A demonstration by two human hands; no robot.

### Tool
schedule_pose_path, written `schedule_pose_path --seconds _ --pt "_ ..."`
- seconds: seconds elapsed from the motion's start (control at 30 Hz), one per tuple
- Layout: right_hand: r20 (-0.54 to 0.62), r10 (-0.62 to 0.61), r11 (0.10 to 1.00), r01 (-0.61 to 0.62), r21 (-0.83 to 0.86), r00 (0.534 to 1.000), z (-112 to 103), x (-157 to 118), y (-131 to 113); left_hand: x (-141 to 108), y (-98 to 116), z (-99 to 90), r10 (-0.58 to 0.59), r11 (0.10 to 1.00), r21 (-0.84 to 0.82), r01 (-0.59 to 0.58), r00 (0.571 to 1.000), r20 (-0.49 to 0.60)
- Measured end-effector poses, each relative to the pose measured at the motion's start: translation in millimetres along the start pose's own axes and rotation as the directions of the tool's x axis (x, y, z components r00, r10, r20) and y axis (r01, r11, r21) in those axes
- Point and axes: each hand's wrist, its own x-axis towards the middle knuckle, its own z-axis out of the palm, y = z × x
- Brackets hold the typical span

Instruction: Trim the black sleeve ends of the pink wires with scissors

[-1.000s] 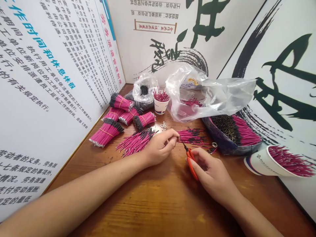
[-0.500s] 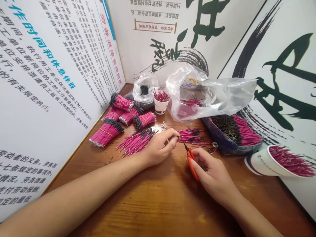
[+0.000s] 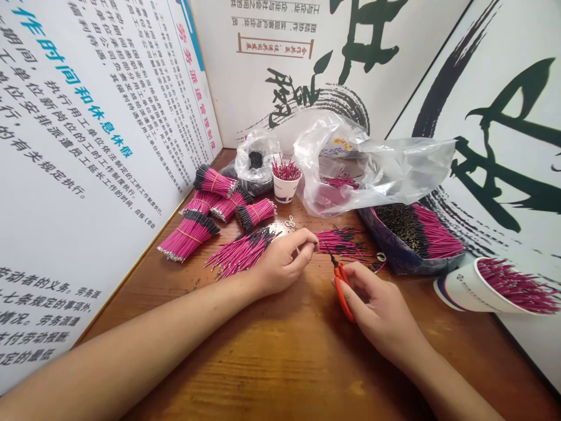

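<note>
My right grip (image 3: 377, 301) is closed around the orange pliers (image 3: 342, 301). Left of the pliers, my left grip (image 3: 284, 260) is pinched together, what it holds hidden by my fingers. Well left of the pliers, five banded bundles (image 3: 188, 235) look finished; loose wires (image 3: 345, 242) just beyond the pliers seem unfinished. Farther beyond, the clear bag (image 3: 421, 169) obscures its contents.

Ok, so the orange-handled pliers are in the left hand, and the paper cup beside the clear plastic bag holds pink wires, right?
Not quite: the head view shows the orange-handled pliers in the right hand. The paper cup beside the clear plastic bag does hold pink wires.
</note>
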Motion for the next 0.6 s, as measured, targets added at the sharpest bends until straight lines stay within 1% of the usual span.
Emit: schedule_pose_path --seconds 0.2,0.37,0.6 --pt "0.016 0.000 1.000 -0.001 0.030 1.000 0.3 -1.2 0.0 0.3 1.2 -0.7 -0.014 0.999 0.030 0.014 1.000 -0.006" --pt "0.016 -0.014 1.000 0.014 -0.010 1.000 -0.3 -1.7 -0.5 0.4 0.0 -0.9 0.011 0.999 0.036 -0.011 1.000 -0.004" --pt "0.028 -0.005 0.999 0.006 -0.040 1.000 -0.4 -1.1 1.0 0.3 0.5 -0.5 0.003 0.999 0.037 -0.003 1.000 -0.002"
